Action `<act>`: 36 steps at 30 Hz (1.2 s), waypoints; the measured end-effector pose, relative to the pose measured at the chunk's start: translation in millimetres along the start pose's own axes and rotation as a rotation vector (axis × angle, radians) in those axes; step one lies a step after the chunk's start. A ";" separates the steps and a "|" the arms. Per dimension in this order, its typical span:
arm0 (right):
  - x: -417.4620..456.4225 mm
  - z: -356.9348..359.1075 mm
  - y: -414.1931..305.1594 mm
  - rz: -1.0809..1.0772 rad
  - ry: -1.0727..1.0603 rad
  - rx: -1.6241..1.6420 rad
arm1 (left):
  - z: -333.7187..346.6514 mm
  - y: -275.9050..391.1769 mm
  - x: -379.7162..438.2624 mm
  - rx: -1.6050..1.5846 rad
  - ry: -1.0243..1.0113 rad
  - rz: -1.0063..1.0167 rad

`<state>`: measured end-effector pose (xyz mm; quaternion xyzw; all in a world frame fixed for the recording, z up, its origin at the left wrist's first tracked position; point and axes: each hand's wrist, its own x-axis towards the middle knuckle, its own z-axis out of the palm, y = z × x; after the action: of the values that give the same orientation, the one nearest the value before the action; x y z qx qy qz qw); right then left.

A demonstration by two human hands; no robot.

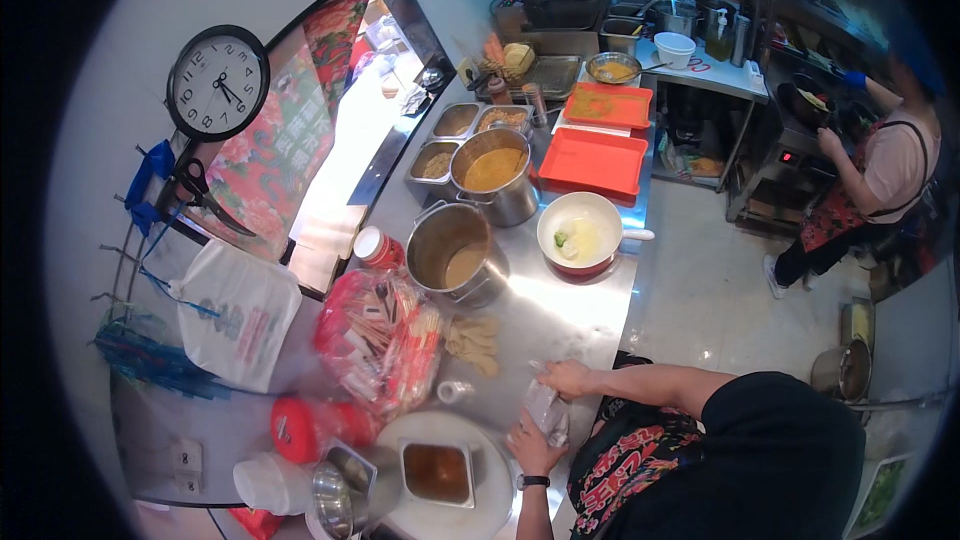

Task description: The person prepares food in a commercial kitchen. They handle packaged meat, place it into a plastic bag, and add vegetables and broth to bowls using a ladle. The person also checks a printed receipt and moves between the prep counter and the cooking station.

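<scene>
A small plastic-wrapped packet (549, 414), greyish inside, lies at the near edge of the steel worktop (577, 315). My right hand (568, 379) grips its upper end, where a bit of loose plastic sticks out. My left hand (534, 444), with a dark watch at the wrist, holds the packet's side and lower end. What is inside the wrapping cannot be made out. A small white roll (454, 391) sits just beyond the packet. To the left of my left hand is a round white cutting board (487, 480) bearing a steel pan of brown sauce (437, 472).
Crumpled tan gloves (474, 343) lie beside a bag of wrapped chopsticks (386, 337). Two steel pots (450, 251) (493, 165), a white frying pan (578, 231) with its handle over the edge, and orange trays (594, 163) stand to my right. Another person (885, 165) works at a stove.
</scene>
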<state>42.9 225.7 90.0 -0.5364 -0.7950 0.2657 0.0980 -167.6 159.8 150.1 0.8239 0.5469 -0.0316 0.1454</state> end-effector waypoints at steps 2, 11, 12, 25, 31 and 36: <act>1.9 11.4 -2.6 0.031 -0.047 0.039 | 23.1 -18.0 -0.3 -0.010 -0.037 -0.037; -16.2 11.8 -16.4 0.321 -0.175 0.075 | 17.6 -10.4 -4.7 0.081 -0.121 -0.041; -20.9 14.8 -10.0 0.255 -0.116 0.109 | 20.9 -12.7 -3.7 0.068 -0.091 -0.026; -41.3 -27.6 -11.3 -0.059 0.026 -0.394 | 56.4 -18.1 32.3 -0.331 0.118 -0.197; -6.4 -48.9 4.1 -0.131 -0.412 0.067 | 28.5 -50.2 3.1 -1.232 -0.205 -0.197; 61.2 -78.3 0.8 0.158 -0.417 0.439 | 40.8 -77.8 -10.2 -1.138 -0.037 -0.631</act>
<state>53.3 306.2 147.4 -0.4966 -0.6775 0.5420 0.0252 -238.1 167.6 97.3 0.4174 0.6911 0.2078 0.5522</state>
